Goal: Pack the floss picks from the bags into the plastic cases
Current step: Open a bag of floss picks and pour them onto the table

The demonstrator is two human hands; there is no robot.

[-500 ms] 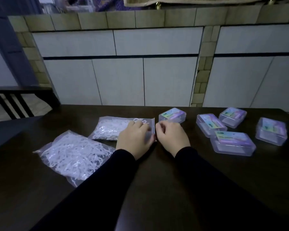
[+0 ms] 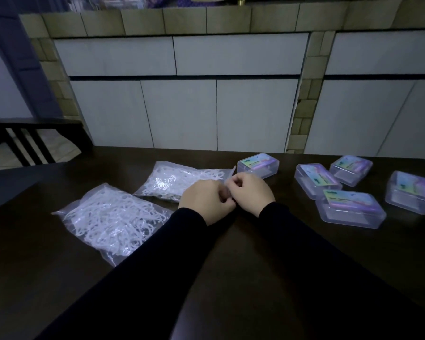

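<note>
Two clear bags of white floss picks lie on the dark table. The far bag (image 2: 174,181) has its right end lifted between my hands. My left hand (image 2: 205,201) and my right hand (image 2: 250,192) both pinch that bag's open edge, knuckles close together. The near bag (image 2: 111,220) lies flat to the left, untouched. Several closed clear plastic cases with colourful labels sit to the right: one (image 2: 258,165) just behind my right hand, another (image 2: 315,180) further right, and one (image 2: 350,208) nearest me.
Two more cases (image 2: 351,169) (image 2: 411,191) sit toward the table's right edge. A dark slatted chair (image 2: 32,141) stands at the left. White cabinet doors (image 2: 182,114) rise behind the table's far edge.
My hands have drawn closer together on the far bag's right edge, and the edge has lifted off the table. The camera has tilted slightly.
</note>
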